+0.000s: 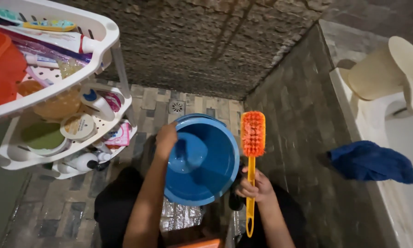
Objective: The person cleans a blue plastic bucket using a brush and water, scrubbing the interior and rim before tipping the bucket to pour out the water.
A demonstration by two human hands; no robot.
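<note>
Left hand (166, 138) gripped the round blue plastic bucket (201, 160) at its 10 o'clock rim; prob. light, stiff, maybe wet-slick. Right hand (254, 186) closed fingers mid-handle on the orange-bristled, yellow-handled plastic brush (252, 151), bristles at 12.

One blue bucket (202, 160), one orange brush (253, 138), one blue cloth (371, 161).

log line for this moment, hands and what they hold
left hand: grips rim of blue bucket, tilted | right hand: holds orange brush by yellow handle, bristles up, beside bucket | nearby: white shelf rack, blue cloth
</note>
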